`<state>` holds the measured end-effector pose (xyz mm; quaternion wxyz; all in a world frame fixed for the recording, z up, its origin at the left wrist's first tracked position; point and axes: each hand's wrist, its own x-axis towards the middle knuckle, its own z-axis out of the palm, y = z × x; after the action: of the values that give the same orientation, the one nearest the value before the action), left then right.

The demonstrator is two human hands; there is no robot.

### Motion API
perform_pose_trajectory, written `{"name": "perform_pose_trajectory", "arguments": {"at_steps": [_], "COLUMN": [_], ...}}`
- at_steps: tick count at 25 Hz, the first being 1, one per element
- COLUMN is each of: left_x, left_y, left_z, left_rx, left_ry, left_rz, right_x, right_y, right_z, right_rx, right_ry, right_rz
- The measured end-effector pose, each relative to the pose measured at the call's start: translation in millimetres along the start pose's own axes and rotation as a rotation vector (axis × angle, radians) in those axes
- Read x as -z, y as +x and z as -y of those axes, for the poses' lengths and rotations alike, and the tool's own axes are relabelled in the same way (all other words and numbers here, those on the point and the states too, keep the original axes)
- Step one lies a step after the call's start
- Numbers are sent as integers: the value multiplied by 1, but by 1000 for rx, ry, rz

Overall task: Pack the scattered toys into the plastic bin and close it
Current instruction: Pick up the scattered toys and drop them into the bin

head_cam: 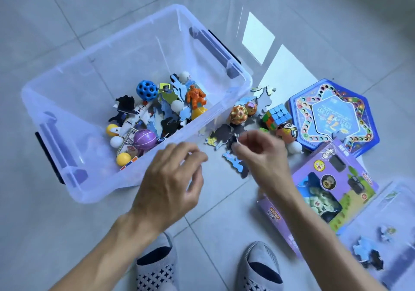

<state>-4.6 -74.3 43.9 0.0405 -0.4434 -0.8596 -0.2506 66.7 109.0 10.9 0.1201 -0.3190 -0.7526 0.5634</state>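
Observation:
The clear plastic bin stands open on the tiled floor and holds a blue holed ball, an orange figure, a toy plane, a purple ball and flat puzzle pieces. More puzzle pieces lie scattered on the floor to its right. My right hand hovers over them, thumb and forefinger pinching the edge of one piece. My left hand hangs by the bin's near right corner, fingers loosely curled and holding nothing visible.
Right of the bin lie a Rubik's cube, patterned balls, a white ball, a blue hexagonal tin and a purple toy box. A clear lid at lower right carries puzzle pieces. My slippered feet are at the bottom.

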Motion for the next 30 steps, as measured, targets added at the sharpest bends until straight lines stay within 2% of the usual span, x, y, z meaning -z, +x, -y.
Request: {"name": "perform_pose_trajectory", "arguments": {"at_steps": [1, 3, 5, 7, 8, 11, 12, 16, 19, 21, 23, 25, 28, 30], "left_x": [-14, -49, -81, -112, -130, -176, -186, -199, -197, -194, -192, -189, -186, -185], "left_y": [-12, -28, -26, -7, 6, 41, 47, 28, 19, 18, 13, 5, -1, 4], "left_z": [-7, -12, -10, -10, -10, -10, -9, 6, 15, 21, 25, 24, 21, 17], "left_rx": [-27, -42, -59, -104, -124, -107, -98, -53, 18, 126, 150, 115, 100, 72], "left_ry": [-43, -60, -14, 88, 133, 229, 248, 207, 112, -13, -86, -86, -138, -168], "left_rz": [60, 226, 408, 587, 649, 776, 790, 761, 748, 777, 745, 655, 532, 557], "right_x": [9, 20, 23, 23, 23, 21, 21, 17, 21, 29, 39, 48, 52, 53], "right_y": [16, 50, 71, 68, 59, 29, 23, 22, 24, 28, 27, 27, 41, 52], "right_z": [24, 44, 23, -28, -59, -134, -147, -151, -145, -144, -144, -141, -139, -141], "right_rx": [45, 103, 69, 69, 66, -12, -28, -61, -148, -191, -146, -157, -271, -350], "right_ry": [46, -55, -225, -483, -599, -870, -913, -789, -636, -678, -804, -753, -741, -851], "right_rz": [23, 101, 41, -77, -51, 257, 296, 223, 82, 72, 121, 24, -203, -240]}}
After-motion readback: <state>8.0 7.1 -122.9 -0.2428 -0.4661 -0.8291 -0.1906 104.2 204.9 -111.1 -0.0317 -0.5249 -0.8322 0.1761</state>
